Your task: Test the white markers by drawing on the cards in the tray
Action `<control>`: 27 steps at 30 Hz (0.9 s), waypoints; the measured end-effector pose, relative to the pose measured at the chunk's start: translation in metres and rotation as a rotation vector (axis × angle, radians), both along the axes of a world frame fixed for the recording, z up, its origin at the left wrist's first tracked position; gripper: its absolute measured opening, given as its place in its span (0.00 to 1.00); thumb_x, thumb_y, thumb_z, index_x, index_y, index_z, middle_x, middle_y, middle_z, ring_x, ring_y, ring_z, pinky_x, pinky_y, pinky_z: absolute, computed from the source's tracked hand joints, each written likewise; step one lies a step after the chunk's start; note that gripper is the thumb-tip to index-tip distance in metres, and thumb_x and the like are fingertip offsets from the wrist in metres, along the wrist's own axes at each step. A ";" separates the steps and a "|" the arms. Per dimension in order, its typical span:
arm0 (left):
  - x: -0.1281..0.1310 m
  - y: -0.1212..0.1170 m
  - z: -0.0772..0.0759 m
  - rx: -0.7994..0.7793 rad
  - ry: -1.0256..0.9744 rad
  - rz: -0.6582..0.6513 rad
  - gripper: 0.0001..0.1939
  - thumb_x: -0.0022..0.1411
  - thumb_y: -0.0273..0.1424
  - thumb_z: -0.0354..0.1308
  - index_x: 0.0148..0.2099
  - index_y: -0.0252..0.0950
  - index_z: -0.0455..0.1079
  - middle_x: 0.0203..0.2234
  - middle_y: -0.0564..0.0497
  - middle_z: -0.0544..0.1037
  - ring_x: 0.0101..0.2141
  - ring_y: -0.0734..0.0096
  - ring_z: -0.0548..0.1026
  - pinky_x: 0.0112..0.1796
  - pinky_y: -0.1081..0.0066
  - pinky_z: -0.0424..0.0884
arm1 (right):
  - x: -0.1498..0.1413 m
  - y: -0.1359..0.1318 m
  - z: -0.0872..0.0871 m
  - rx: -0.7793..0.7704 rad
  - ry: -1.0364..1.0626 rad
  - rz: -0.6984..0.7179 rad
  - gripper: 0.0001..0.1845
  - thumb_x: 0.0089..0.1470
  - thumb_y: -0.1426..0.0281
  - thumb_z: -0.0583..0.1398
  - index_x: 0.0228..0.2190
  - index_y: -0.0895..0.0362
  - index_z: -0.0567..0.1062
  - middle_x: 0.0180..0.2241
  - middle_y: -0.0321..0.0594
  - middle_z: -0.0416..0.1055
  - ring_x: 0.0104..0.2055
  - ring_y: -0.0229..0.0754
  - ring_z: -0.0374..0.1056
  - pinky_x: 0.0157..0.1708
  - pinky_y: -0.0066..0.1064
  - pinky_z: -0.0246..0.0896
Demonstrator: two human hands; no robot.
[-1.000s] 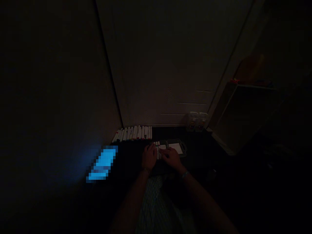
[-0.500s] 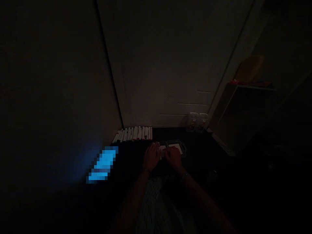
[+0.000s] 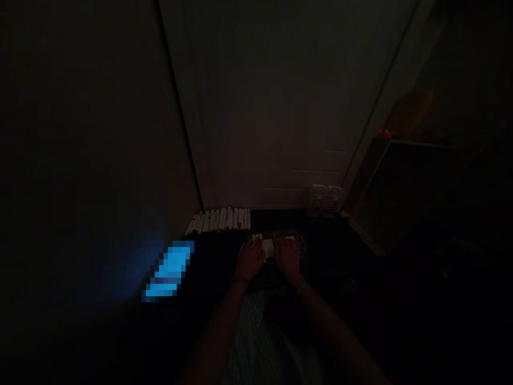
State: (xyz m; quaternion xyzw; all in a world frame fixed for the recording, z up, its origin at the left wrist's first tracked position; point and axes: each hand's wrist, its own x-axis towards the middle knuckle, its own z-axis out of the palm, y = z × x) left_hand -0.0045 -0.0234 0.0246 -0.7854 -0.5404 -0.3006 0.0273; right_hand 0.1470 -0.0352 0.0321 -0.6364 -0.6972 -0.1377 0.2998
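The picture is very dark. In front of me lies an opened clear plastic case [image 3: 302, 247], its two halves side by side, with a white sheet or insert [image 3: 267, 248] showing between my hands. My left hand [image 3: 250, 258] rests over the left half with its fingers stretched forward; white marker-like ends [image 3: 257, 236] show just past its fingertips. My right hand [image 3: 287, 255] lies over the right half with fingers spread, palm down. Neither hand visibly grips anything. What lies under the palms is hidden.
A row of several white markers [image 3: 220, 220] lies by the wall at the back left. Two clear containers [image 3: 324, 201] with labels stand at the back right. A glowing, pixelated blue screen [image 3: 168, 270] is at left, and a shelf unit [image 3: 371, 187] at right.
My right hand has opened from bent fingers near the middle and shifted slightly right, spreading flat over the right half. My left hand has barely moved. The picture is darker.
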 end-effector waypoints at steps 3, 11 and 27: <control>0.000 0.000 0.000 0.001 -0.008 0.001 0.21 0.60 0.32 0.45 0.55 0.42 0.61 0.55 0.52 0.64 0.57 0.63 0.57 0.56 0.56 0.53 | 0.000 0.000 0.000 -0.013 -0.001 0.002 0.17 0.59 0.68 0.48 0.47 0.58 0.68 0.49 0.47 0.66 0.51 0.47 0.58 0.54 0.43 0.39; -0.001 0.001 0.000 -0.003 -0.027 0.004 0.20 0.59 0.31 0.46 0.54 0.41 0.63 0.53 0.52 0.66 0.57 0.64 0.58 0.56 0.57 0.53 | 0.000 0.001 -0.001 -0.053 0.004 -0.003 0.18 0.58 0.68 0.49 0.48 0.57 0.67 0.48 0.46 0.66 0.49 0.46 0.60 0.51 0.39 0.46; -0.001 0.000 0.001 -0.003 -0.048 0.000 0.20 0.59 0.30 0.47 0.53 0.43 0.64 0.53 0.52 0.67 0.56 0.64 0.59 0.56 0.56 0.54 | 0.001 0.002 -0.004 -0.061 0.021 -0.023 0.17 0.57 0.67 0.50 0.47 0.57 0.66 0.47 0.47 0.66 0.47 0.46 0.61 0.46 0.36 0.52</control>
